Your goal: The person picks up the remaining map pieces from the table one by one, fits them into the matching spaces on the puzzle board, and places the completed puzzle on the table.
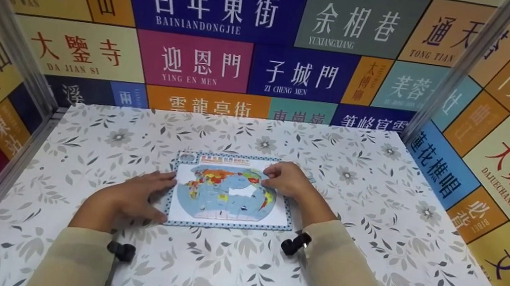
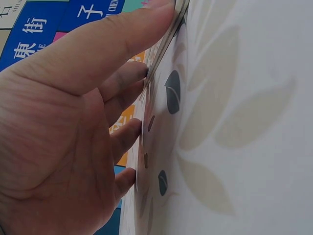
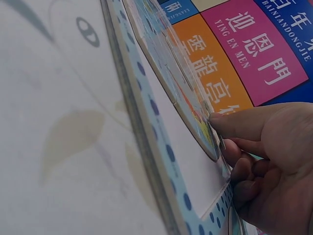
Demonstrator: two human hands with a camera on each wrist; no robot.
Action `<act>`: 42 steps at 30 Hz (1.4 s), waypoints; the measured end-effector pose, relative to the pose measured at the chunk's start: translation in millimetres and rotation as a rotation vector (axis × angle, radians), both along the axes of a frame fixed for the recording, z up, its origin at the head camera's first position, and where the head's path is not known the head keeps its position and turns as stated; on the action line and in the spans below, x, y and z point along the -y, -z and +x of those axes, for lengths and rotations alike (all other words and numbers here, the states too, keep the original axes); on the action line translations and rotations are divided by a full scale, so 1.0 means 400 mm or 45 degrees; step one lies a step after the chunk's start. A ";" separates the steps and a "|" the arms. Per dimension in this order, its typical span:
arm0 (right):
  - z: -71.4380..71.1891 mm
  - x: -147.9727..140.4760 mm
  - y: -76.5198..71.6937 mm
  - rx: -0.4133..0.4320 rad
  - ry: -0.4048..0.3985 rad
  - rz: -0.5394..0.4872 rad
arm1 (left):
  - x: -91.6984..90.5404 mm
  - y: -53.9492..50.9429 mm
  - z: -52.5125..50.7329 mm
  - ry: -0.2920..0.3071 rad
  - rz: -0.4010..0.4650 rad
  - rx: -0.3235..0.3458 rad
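My right hand pinches a puzzle piece, mostly hidden by the fingertips; the title print is too small to read. The floral tabletop meets sign-printed walls. The world-map puzzle lies flat mid-table, long axis left to right, title edge away from me; my left hand, fingers extended, touches its left edge.

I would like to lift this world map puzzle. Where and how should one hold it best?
Probably by the dotted border, pinched at the left and right edges, coming in from both sides: the world map puzzle is a thin board lying flat on the floral tabletop, so holding it level should keep its pieces from sliding.
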State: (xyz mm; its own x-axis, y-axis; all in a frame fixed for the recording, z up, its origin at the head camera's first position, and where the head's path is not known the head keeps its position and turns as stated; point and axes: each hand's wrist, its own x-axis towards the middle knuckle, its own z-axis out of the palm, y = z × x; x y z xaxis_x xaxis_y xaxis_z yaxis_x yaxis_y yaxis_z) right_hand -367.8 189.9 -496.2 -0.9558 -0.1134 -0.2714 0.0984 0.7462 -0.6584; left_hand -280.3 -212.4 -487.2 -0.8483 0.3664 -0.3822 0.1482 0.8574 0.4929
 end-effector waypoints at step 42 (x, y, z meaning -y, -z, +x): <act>0.002 0.002 -0.002 -0.027 -0.036 0.018 | 0.001 0.005 0.002 0.005 0.022 -0.033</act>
